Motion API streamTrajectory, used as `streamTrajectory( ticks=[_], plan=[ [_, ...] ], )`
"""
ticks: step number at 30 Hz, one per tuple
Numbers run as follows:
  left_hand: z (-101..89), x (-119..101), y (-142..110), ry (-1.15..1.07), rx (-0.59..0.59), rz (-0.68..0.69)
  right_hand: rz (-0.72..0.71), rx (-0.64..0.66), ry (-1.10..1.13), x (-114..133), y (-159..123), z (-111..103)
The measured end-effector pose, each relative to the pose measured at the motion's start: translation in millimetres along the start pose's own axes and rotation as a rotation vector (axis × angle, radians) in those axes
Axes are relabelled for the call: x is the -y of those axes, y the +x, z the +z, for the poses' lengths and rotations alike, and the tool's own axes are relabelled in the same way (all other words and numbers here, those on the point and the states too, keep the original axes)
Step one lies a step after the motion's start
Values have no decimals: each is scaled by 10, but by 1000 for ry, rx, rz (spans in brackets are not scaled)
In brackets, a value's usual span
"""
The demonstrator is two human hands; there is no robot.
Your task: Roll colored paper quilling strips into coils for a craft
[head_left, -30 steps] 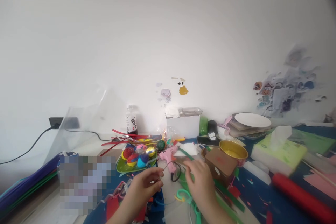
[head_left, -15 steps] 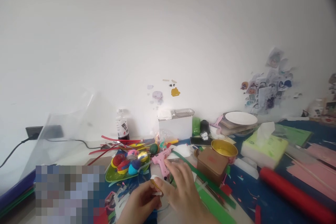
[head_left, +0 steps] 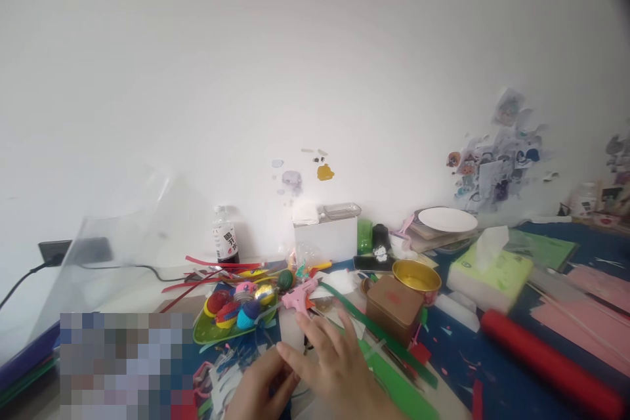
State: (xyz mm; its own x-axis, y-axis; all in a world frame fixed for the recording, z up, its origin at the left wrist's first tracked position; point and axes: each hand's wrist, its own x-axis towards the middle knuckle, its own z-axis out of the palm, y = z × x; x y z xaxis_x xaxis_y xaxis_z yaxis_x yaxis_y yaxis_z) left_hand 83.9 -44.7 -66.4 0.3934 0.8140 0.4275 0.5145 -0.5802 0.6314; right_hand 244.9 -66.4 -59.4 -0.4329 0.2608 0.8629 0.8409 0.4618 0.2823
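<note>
My left hand (head_left: 260,389) sits low at the bottom edge, fingers curled together over something I cannot make out. My right hand (head_left: 333,366) lies just right of it, fingers stretched forward and apart, its index finger touching the left hand. A pink glue gun (head_left: 298,300) lies just beyond the fingertips, with a black cord below it. A green tray (head_left: 207,333) with several small coloured balls sits to the left. Green paper strips (head_left: 394,388) run under and to the right of my right hand.
A brown tin box (head_left: 394,306), a gold bowl (head_left: 416,276), a tissue pack (head_left: 489,269) and a red roll (head_left: 548,363) lie to the right. A white box (head_left: 325,237), a dark bottle (head_left: 224,244) and red strips (head_left: 207,267) stand behind. A clear sheet (head_left: 108,243) leans at the left.
Both hands have dropped lower and closer to me. The view has swung right. The small striped piece seen between the fingers half a second ago is now hidden.
</note>
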Motion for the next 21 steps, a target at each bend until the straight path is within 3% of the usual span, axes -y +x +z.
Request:
streamTrajectory(
  ticks=[5, 12, 21],
  plan=[
    [-69, -69, -17, 239, -15, 186, -50, 1, 35, -15, -48, 92],
    [-49, -65, -28, 663, -240, 542, -41, 121, 75, 3, -118, 209],
    [-67, -7, -24, 796, -318, 632, 108, 142, 169, 55, -85, 223]
  ],
)
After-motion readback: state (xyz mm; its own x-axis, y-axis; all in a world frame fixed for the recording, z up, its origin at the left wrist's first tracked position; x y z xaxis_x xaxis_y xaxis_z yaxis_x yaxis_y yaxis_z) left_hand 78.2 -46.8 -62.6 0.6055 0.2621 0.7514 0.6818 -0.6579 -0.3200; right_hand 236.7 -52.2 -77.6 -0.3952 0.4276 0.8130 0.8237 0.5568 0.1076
